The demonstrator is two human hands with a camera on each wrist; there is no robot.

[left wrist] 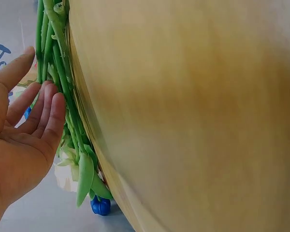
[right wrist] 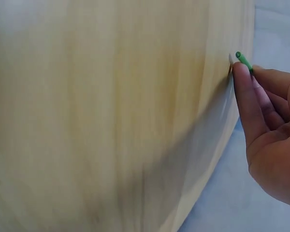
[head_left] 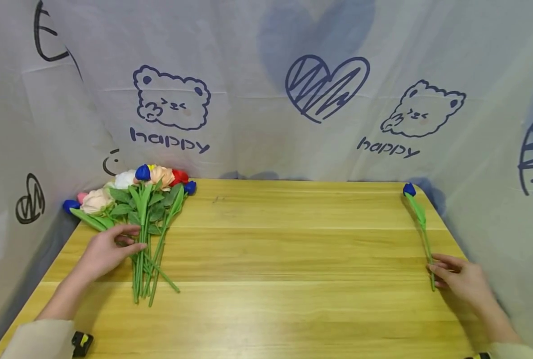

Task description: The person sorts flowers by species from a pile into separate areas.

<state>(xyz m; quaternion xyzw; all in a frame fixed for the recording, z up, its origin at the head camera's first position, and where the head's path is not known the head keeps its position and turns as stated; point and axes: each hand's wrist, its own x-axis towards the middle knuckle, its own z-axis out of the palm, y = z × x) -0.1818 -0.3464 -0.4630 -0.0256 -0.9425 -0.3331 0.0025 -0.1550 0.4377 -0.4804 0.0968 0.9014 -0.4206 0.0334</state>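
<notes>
Head view: tending a flower bunch [head_left: 142, 214] at left, pinching a lone blue tulip [head_left: 419, 213] at right

Cupping the left hand [head_left: 106, 251] at the stems near the left edge, fingers loosely parted — no firm grip visible. Offering broad room across the bench [head_left: 284, 239] between. Pinching the tulip's lower stem with right hand [head_left: 464, 284] fingers, close beside the right edge. Seems to be separating single stems — would call next for releasing the tulip safely inside that edge.

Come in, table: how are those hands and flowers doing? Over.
Left hand loosely open at mixed flower bunch. Right hand pinches single blue tulip near its lower end. Bunch's crossed stems might snag.
</notes>
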